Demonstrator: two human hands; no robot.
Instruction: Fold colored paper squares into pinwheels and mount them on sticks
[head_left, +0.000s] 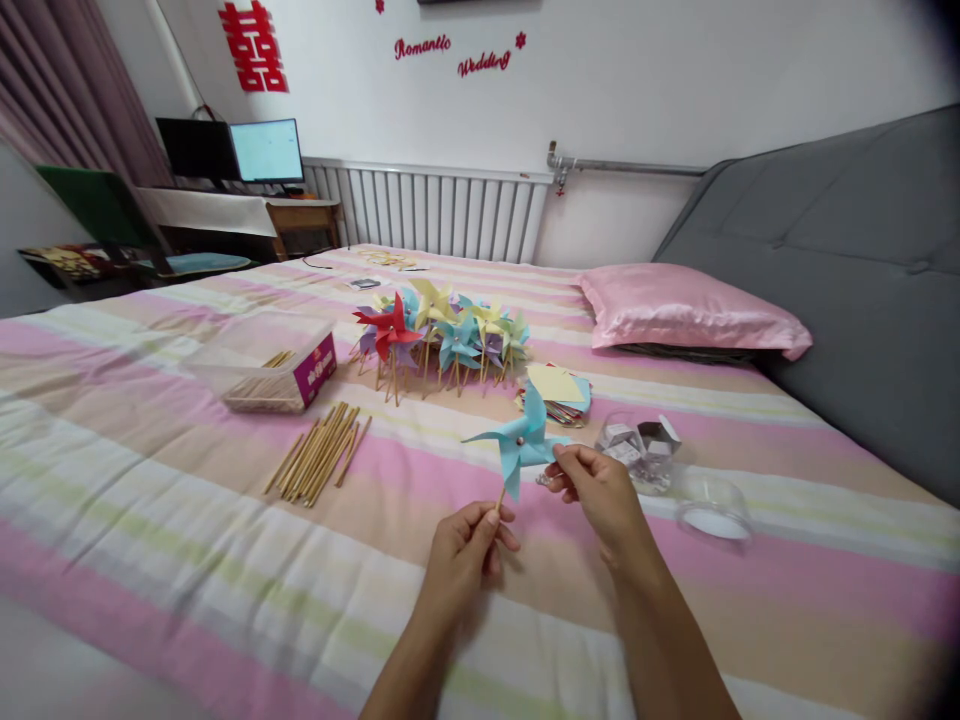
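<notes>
A light blue paper pinwheel (pixel 523 440) on a thin wooden stick is held up over the bed. My left hand (pixel 471 540) is closed round its stick, just below the blades. With thumb and fingers, my right hand (pixel 596 490) pinches the tip of the right-hand blade. Beyond them stands a cluster of finished pinwheels (pixel 457 343) in red, yellow, blue, purple and green. A stack of coloured paper sheets (pixel 559 390) lies just behind the held pinwheel. Loose wooden sticks (pixel 319 455) lie in a bundle to the left.
A clear plastic box (pixel 259 350) with more sticks stands at the left. To the right are a clear container with small white boxes (pixel 637 450) and a round clear lid (pixel 712 512). A pink pillow (pixel 690 310) rests near the grey headboard (pixel 825 230).
</notes>
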